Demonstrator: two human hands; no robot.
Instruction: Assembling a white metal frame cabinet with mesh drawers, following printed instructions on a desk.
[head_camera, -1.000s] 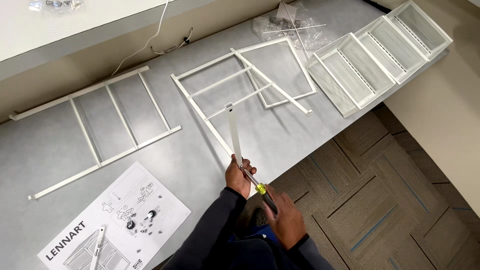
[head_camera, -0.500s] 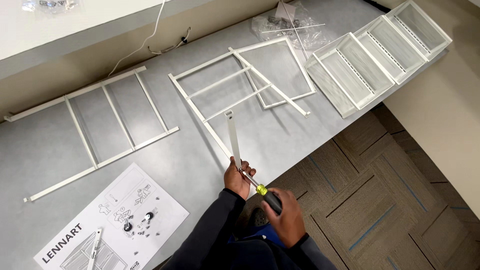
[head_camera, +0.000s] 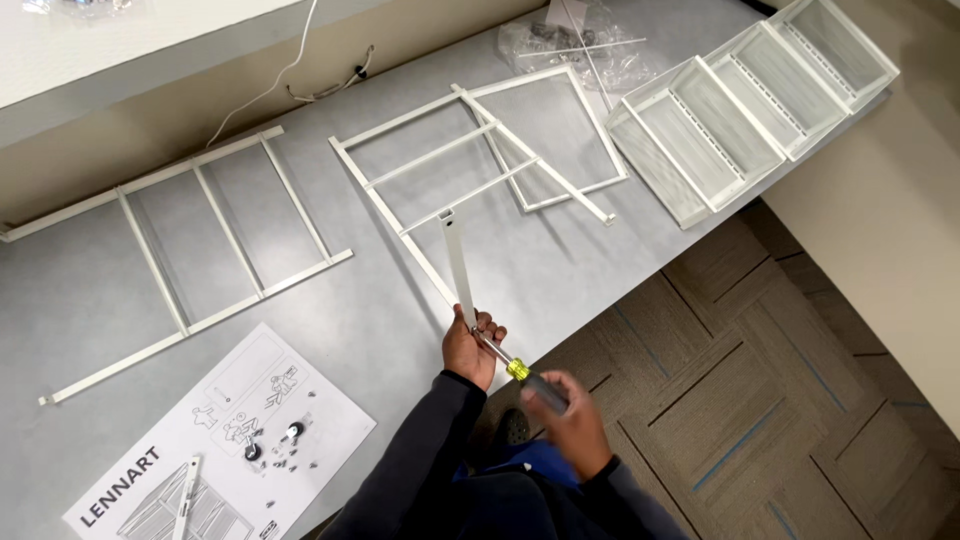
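Head view: left hand (head_camera: 470, 350) fingers clench the thin white metal bar (head_camera: 458, 268), light and stiff, at its lower end; right hand (head_camera: 572, 425) grips the yellow-handled screwdriver (head_camera: 512, 366) just beside it.

floor: brown carpet tiles (head_camera: 760, 400) | table: grey top (head_camera: 90, 330) | wall: beige (head_camera: 890, 210)

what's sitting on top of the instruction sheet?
On the instruction sheet lie a small cluster of dark screws and fittings near its middle, and a short white bar at its lower left. Whatever lies beneath the sheet itself is covered.
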